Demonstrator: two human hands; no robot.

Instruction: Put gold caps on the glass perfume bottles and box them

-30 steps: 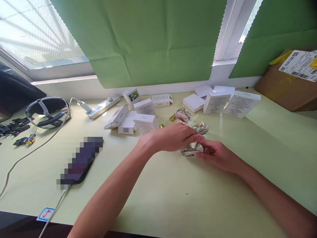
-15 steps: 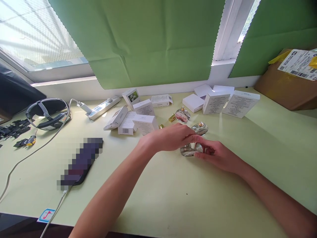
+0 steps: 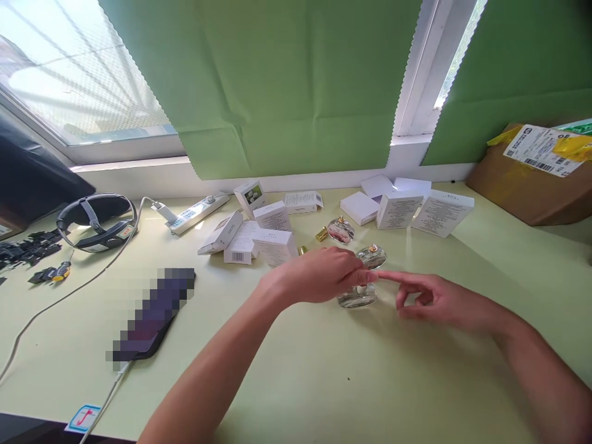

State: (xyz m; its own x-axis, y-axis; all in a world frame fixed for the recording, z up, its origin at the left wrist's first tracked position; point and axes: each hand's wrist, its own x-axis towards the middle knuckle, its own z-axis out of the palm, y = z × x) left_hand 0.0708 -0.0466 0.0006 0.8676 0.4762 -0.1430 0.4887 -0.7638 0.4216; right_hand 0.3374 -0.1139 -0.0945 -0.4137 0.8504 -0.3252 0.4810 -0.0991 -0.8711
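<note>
My left hand is closed over the top of the nearest glass perfume bottle, its fingers hiding the neck. My right hand is off the bottle's body, its index finger stretched out to the left fingertips and the other fingers loosely curled around nothing. Just behind them stands a second perfume bottle with a gold neck. Farther back is a third perfume bottle, pinkish in its glass. Beside it lies a gold cap, and another gold cap shows behind my left hand.
Several white boxes, among them a printed box and a standing box, are grouped behind the bottles. At left are a phone on a cable, a power strip, a head strap and a screwdriver. A cardboard carton sits at right.
My right hand has let go of the nearest bottle's side and drawn back to the right, index finger extended. My left hand stays over the bottle top. The view has tilted slightly upward.
</note>
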